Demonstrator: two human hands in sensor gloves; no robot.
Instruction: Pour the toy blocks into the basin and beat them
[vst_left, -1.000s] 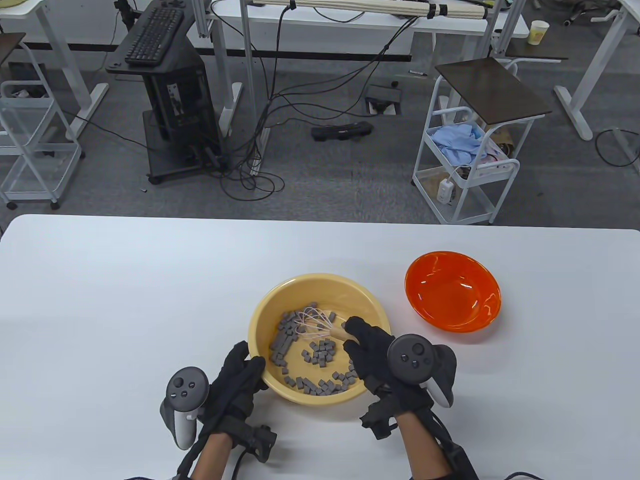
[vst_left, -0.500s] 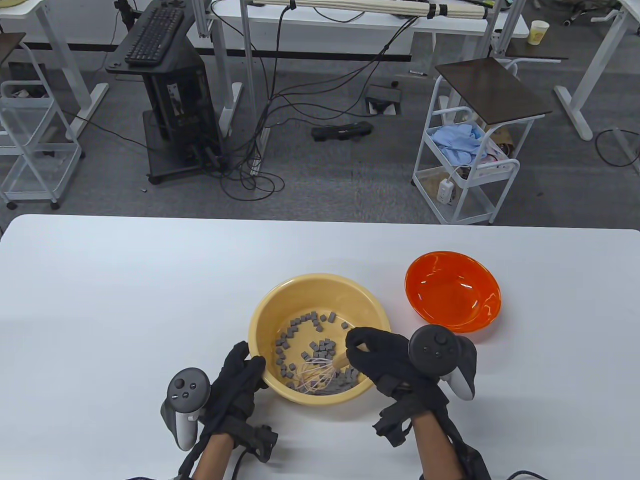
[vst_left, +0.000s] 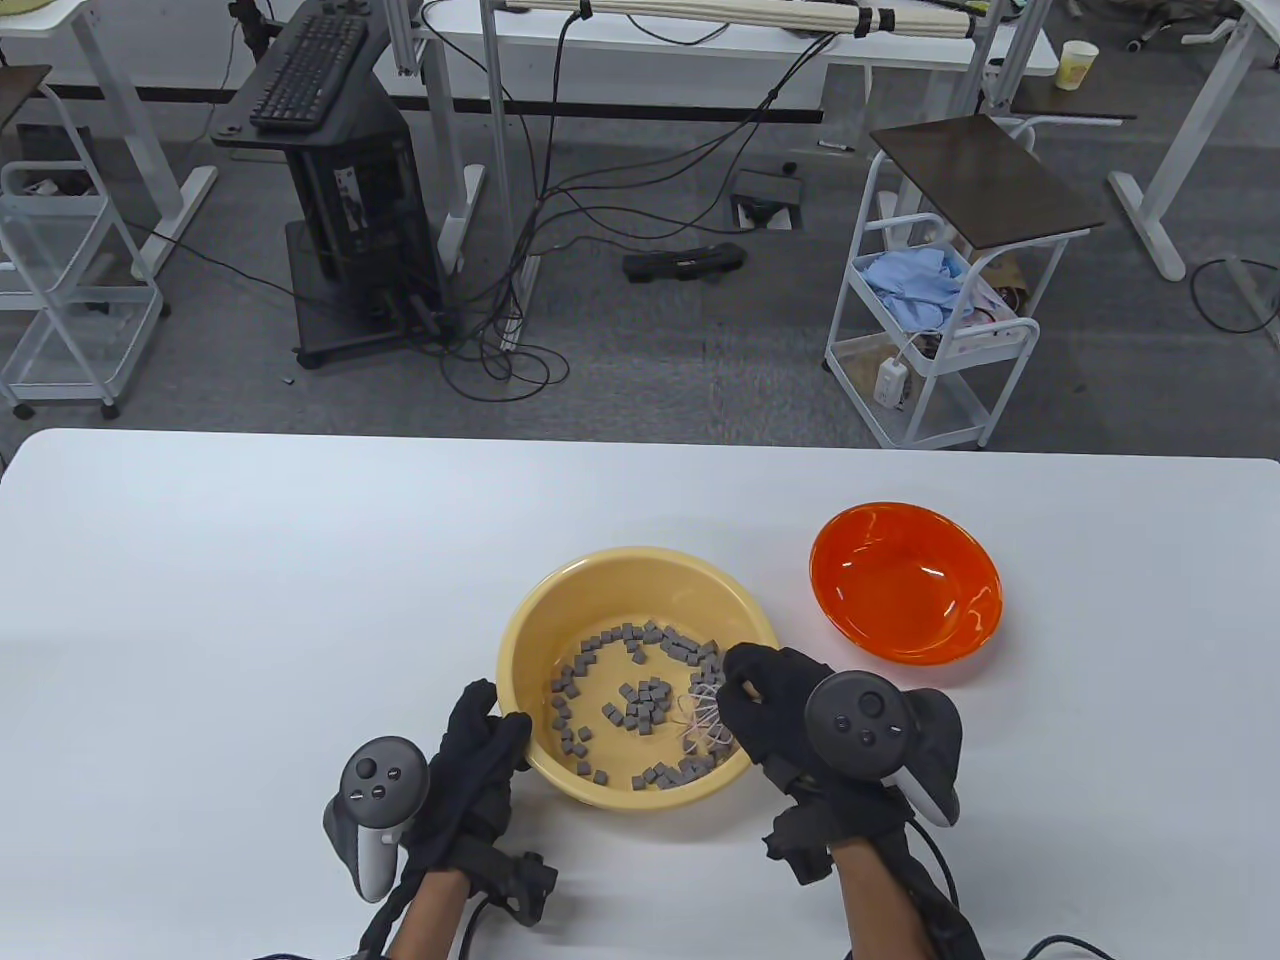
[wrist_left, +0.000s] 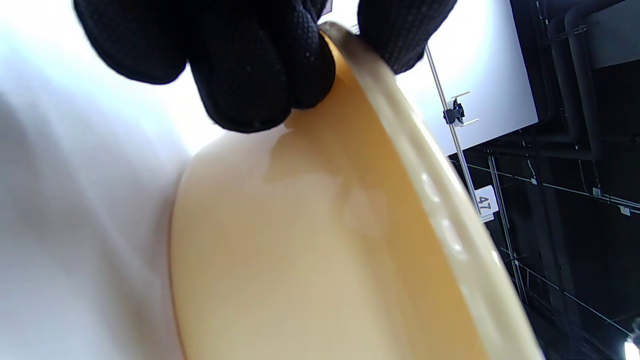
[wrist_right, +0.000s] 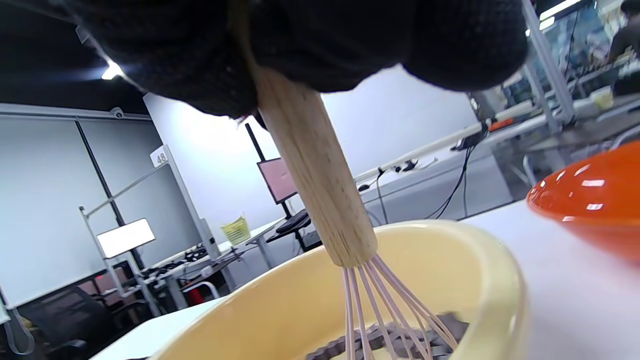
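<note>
A yellow basin (vst_left: 640, 585) stands on the white table and holds several small grey toy blocks (vst_left: 640, 703). My left hand (vst_left: 485, 745) pinches the basin's near-left rim (wrist_left: 380, 95), thumb inside and fingers (wrist_left: 255, 75) on the outer wall. My right hand (vst_left: 765, 705) grips the wooden handle (wrist_right: 315, 170) of a whisk over the basin's right side. The whisk's pink wires (vst_left: 705, 718) dip among the blocks (wrist_right: 395, 337) near the right wall. An empty orange bowl (vst_left: 905, 582) sits to the right.
The orange bowl (wrist_right: 590, 200) lies close beside my right hand. Beyond the table's far edge (vst_left: 640, 440) are a white trolley (vst_left: 940, 330), a black stand with a keyboard (vst_left: 310, 75) and floor cables.
The whisk swept from the basin's far middle to its near side, then to the right wall. The blocks were pushed round into an arc. My left hand stayed on the rim.
</note>
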